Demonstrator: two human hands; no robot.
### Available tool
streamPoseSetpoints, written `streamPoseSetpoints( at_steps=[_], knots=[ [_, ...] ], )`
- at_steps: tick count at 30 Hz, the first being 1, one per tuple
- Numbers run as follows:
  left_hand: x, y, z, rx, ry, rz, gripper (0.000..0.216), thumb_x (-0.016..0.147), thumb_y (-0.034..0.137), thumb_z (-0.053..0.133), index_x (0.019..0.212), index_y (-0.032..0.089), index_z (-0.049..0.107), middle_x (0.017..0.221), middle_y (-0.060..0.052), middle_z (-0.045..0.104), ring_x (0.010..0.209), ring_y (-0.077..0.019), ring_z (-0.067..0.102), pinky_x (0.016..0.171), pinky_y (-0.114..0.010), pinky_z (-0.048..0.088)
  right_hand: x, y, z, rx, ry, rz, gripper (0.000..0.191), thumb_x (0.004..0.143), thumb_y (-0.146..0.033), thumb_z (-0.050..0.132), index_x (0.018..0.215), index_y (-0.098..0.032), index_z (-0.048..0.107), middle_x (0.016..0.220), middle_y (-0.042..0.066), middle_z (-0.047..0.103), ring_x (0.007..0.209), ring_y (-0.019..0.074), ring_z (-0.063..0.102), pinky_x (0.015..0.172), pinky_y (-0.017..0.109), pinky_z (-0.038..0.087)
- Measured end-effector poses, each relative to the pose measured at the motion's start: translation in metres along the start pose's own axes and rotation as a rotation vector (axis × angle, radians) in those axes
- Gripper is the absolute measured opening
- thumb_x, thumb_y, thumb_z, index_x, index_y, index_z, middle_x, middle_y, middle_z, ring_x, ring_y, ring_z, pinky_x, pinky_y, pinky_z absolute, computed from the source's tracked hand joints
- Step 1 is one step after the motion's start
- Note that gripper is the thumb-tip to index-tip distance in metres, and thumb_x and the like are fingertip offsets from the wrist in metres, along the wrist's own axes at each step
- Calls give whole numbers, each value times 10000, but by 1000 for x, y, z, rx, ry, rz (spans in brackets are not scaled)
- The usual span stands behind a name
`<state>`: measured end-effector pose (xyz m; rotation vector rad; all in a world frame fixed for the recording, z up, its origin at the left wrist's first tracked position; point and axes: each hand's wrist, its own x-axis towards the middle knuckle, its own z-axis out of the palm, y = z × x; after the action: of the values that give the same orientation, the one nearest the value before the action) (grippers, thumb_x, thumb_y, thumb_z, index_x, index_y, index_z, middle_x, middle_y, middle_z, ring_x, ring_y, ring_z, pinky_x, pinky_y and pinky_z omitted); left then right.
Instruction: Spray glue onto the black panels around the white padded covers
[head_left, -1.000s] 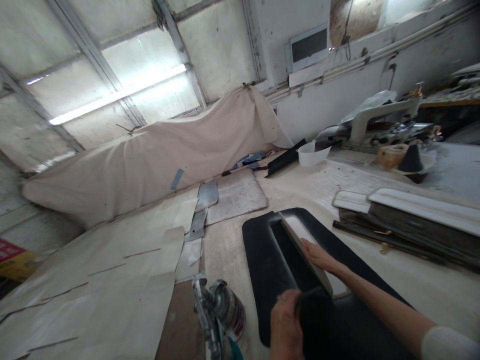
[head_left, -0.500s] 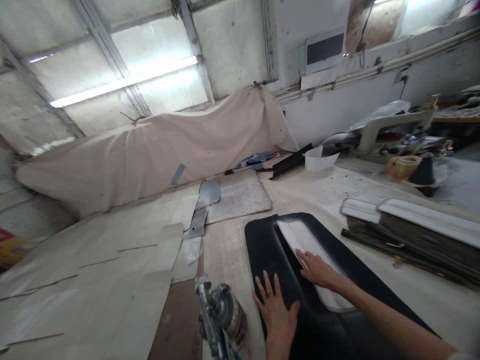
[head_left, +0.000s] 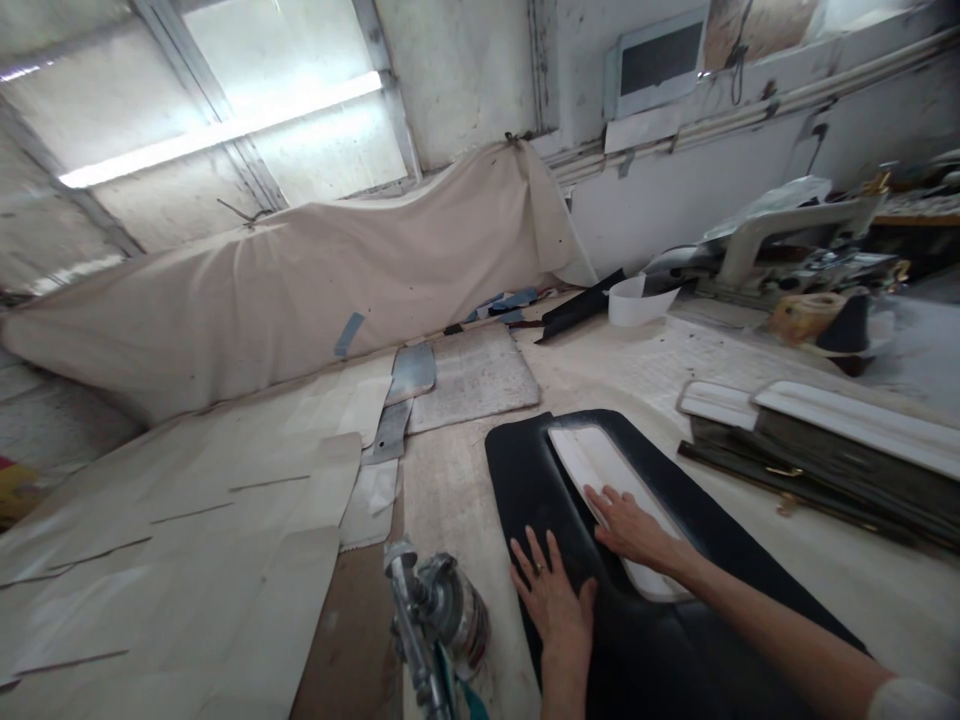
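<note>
The black panel (head_left: 600,520) lies flat on the desk (head_left: 750,560), right of centre and near me, its long side running from the near right toward the far left. A white strip (head_left: 600,462) sits in the shallow recess along its middle. My left hand (head_left: 551,598) rests flat on the near left part of the panel, fingers spread, gripping nothing. My right hand (head_left: 628,525) is also flat and unclenched, palm down on the near end of the white strip, holding it against the panel rather than grasping it.

As I judge it, the step here is seating the strip into the recess. To do it well I would keep the left palm steady as an anchor so the panel cannot slide on the desk, and press with the flat of the right fingers, not the tips, working along the strip toward its far end so that no part lifts. The strip's edges should stay inside the recess on both sides.

A spray gun (head_left: 431,625) stands just left of my left hand, close enough to knock with the wrist. A stack of trim pieces (head_left: 825,440) lies well apart on the right, and a pale cloth (head_left: 300,290) covers something at the far side.
</note>
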<state>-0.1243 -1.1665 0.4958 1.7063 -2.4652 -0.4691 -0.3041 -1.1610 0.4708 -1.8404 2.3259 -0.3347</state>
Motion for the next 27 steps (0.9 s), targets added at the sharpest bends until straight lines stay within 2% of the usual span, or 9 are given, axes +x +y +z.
streamPoseSetpoints(
  at_steps=[3, 5, 9, 13, 17, 19, 22, 24, 27],
  knots=[
    [0, -5, 1, -30, -13, -1, 731, 684, 421, 575, 1339, 297, 276, 1484, -75, 122, 1349, -354, 14, 1063, -581, 114, 1, 3, 2, 15, 0, 3, 588, 766, -224, 492, 1321, -83, 360, 1166, 218, 486, 950, 331, 486, 777, 463, 399],
    [0, -9, 2, -66, -10, 5, 731, 671, 464, 583, 1327, 312, 299, 1489, -84, 106, 1350, -355, 18, 1061, -567, 136, 2, 7, 1, 41, -13, -28, 533, 799, -288, 492, 1295, -115, 401, 1196, 201, 490, 1024, 336, 468, 829, 481, 381],
    [2, -10, 2, -195, 12, 40, 581, 756, 502, 470, 1296, 315, 365, 1492, -84, 116, 1359, -326, 37, 1070, -514, 162, 2, 22, -2, 121, -55, -91, 404, 884, -343, 374, 1231, -162, 471, 1237, 140, 502, 1170, 279, 404, 942, 446, 334],
    [10, -9, -5, -382, 19, -58, 427, 830, 389, 376, 1233, 281, 466, 1477, -66, 188, 1354, -281, 132, 1075, -445, 207, -4, 41, 0, 189, -78, -53, 447, 848, -215, 359, 1274, -91, 415, 1267, 165, 471, 1177, 237, 419, 995, 414, 307],
    [23, -14, -9, -424, 79, -193, 452, 795, 205, 421, 1243, 151, 449, 1412, -142, 308, 1304, -253, 272, 1073, -381, 234, -13, 52, 4, 240, -79, -66, 466, 789, -175, 415, 1248, -101, 447, 1297, 137, 450, 1206, 206, 389, 1026, 360, 288],
    [28, -16, -9, -441, 95, -230, 519, 765, 162, 460, 1276, 116, 388, 1367, -152, 380, 1277, -231, 324, 1070, -353, 247, -17, 53, 3, 255, -71, -77, 461, 772, -174, 439, 1229, -119, 468, 1297, 124, 453, 1186, 204, 408, 1010, 348, 313],
    [40, -19, -7, -488, 106, -277, 667, 692, 115, 545, 1315, 189, 316, 1317, -95, 464, 1233, -217, 397, 1041, -364, 305, -21, 49, -2, 257, -46, -76, 408, 786, -206, 457, 1188, -157, 501, 1275, 101, 475, 1140, 204, 448, 984, 344, 339],
    [53, -22, -7, -538, 112, -335, 622, 719, 167, 542, 1303, 176, 329, 1257, -108, 524, 1167, -213, 476, 988, -350, 373, -21, 42, -6, 240, -17, -43, 386, 836, -294, 437, 1185, -137, 491, 1228, 126, 502, 1092, 219, 480, 958, 354, 360],
    [80, -28, -9, -623, 148, -390, 451, 791, 239, 472, 1219, 106, 423, 1167, -136, 586, 1087, -177, 545, 920, -277, 428, -16, 26, -9, 185, 35, 37, 510, 856, -440, 413, 1209, -74, 440, 1136, 185, 522, 1031, 285, 494, 907, 411, 379]
  ],
)
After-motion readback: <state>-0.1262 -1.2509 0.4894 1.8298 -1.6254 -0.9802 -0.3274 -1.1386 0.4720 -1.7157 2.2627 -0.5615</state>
